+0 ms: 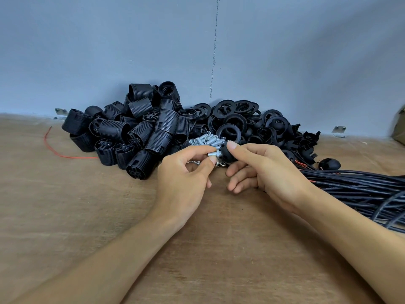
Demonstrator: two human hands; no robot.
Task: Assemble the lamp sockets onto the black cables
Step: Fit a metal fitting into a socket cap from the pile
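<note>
My right hand (265, 170) pinches a small black domed socket cap (226, 153) between thumb and fingers. My left hand (186, 172) holds a short silver threaded tube (213, 154) against the cap's left end, thumb and forefinger closed on it. Both hands hover just above the wooden table (87, 205), in front of a small heap of silver threaded tubes (205, 140). A pile of black ribbed socket bodies (140, 132) lies behind to the left. A bundle of black cables (359, 187) runs off to the right under my right wrist.
Black ring collars (234, 119) and more domed caps (328, 164) are heaped at the back right against the grey wall (197, 51). A loose red wire (63, 153) lies at the left. Metal brackets (338, 131) fix the table to the wall.
</note>
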